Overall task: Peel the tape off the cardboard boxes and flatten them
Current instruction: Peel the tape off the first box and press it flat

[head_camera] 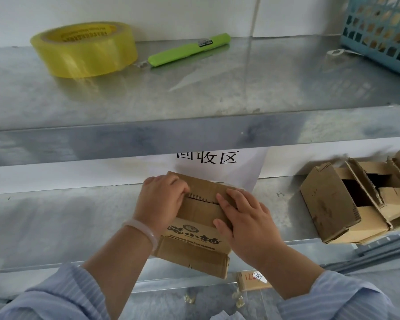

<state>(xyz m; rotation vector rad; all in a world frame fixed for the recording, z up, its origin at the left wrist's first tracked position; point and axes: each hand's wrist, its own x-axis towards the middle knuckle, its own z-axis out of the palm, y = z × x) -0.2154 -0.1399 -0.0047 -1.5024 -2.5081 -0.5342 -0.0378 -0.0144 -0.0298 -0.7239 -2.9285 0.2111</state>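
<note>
A small brown cardboard box (195, 236) with black printed characters sits on the lower metal shelf (56, 227), its front overhanging the shelf edge. My left hand (159, 202) presses on the box's top left, fingers curled at the centre seam. My right hand (245, 218) lies flat on the top right flap, fingers spread toward the seam. The seam between the top flaps shows as a dark slit. Whether tape is still on the seam cannot be told.
Opened cardboard boxes (356, 204) lie at the right of the lower shelf. On the upper shelf (217, 93) stand a yellow tape roll (86, 49), a green utility knife (189, 49) and a blue basket (383, 31). A paper sign (217, 165) hangs behind the box.
</note>
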